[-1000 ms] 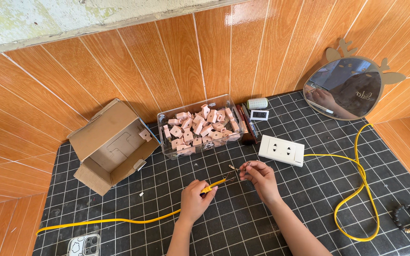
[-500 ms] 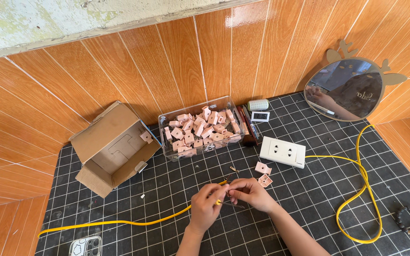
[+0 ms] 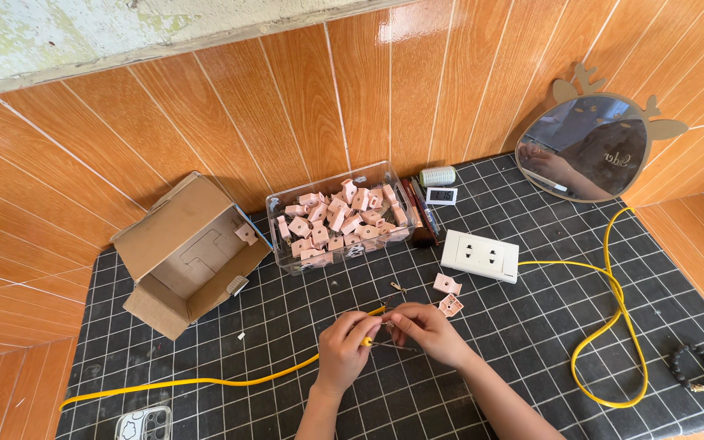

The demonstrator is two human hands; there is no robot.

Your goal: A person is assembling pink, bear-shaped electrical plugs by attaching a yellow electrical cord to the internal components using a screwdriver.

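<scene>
1. Left hand [image 3: 342, 349] is pinched on the end of the thin yellow insulated cable [image 3: 205, 380], near centre of the black grid mat [image 3: 531, 358].
2. Right hand [image 3: 427, 330] has its fingertips closed on the cable tip, touching the left.
3. Cable's long axis trails left and slightly nearer; both hands are equally close to it.
4. Two pink plastic clips [image 3: 448, 294] lie just beyond the right hand.

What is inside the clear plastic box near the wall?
The clear plastic box holds a heap of small pink plastic parts, piled almost to its rim. The parts on top cover whatever lies under them, so the bottom of the box cannot be seen.
</scene>
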